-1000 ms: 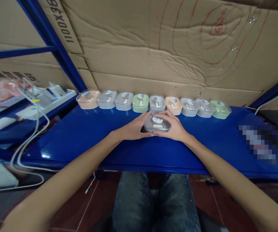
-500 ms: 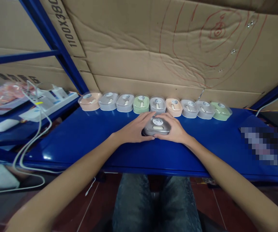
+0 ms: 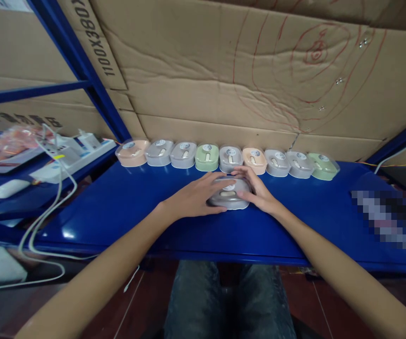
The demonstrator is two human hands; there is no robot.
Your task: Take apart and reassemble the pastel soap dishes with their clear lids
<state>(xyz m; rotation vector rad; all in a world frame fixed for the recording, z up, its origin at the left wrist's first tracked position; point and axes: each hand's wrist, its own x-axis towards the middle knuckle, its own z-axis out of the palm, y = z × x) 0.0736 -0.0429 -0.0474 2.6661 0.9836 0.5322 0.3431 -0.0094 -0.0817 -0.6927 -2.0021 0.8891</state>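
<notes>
A grey plastic box with a clear lid sits on the blue table in front of me. It has a round sticker and a pale oblong tab on top. My left hand is closed round its left side, one finger across the lid and the thumb along the near side. On the other side, my right hand grips the box, thumb pressed on the lid near the tab and fingers round the far right edge. Its right side is partly hidden by that hand.
Behind the hands runs a row of similar lidded boxes: orange, grey and green. A cardboard wall stands behind them. White cables and a power strip lie left. A blurred patch covers something right.
The box has come slightly nearer to me. My right thumb has moved from its near side onto the lid, and a left finger now lies over the top. The view has shifted slightly.
</notes>
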